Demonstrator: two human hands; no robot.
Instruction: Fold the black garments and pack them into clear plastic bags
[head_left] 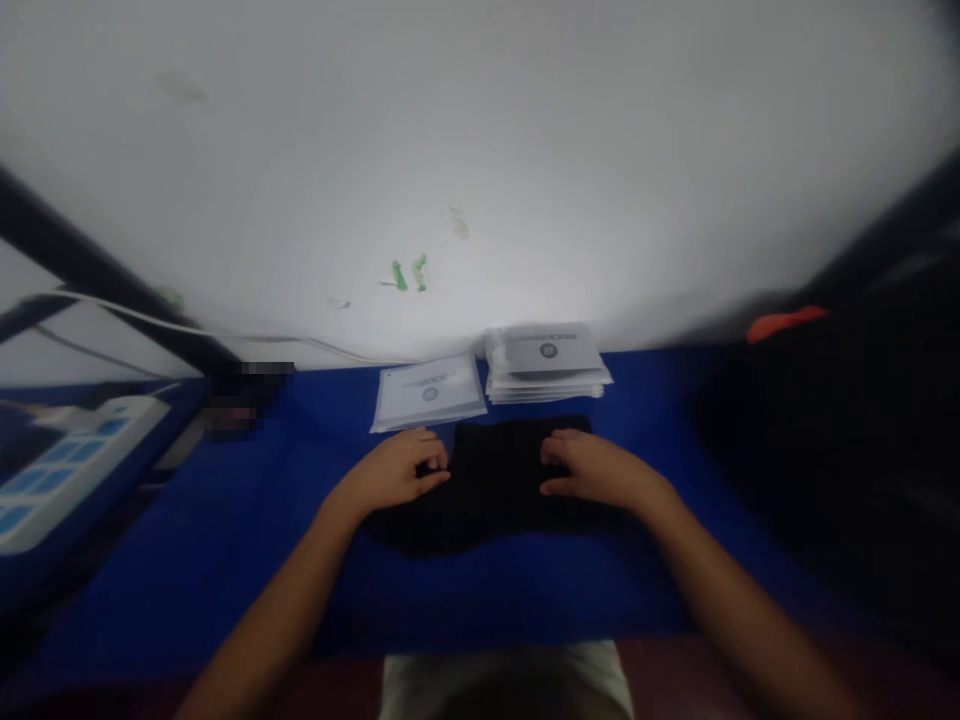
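Note:
A piece of black cloth [502, 480], seemingly folded, lies on the blue tabletop in front of me; its folds are too dark to make out. At its left part, my left hand [397, 470] has its fingers curled and its thumb pointing inward, closed on the fabric. My right hand [600, 468] grips the right part in much the same way, knuckles bent and thumb low. Just behind the cloth sit a flat white printed packet [430, 392] on the left and a stack of similar packets [547, 355] on the right.
A white power strip [75, 470] with blue sockets stands at the left. A white cable [225, 335] runs along the pale wall [480, 150]. On the right is a large dark mass [847, 450] with an orange item [786, 323] on it. The blue tabletop [255, 540] ends near my lap.

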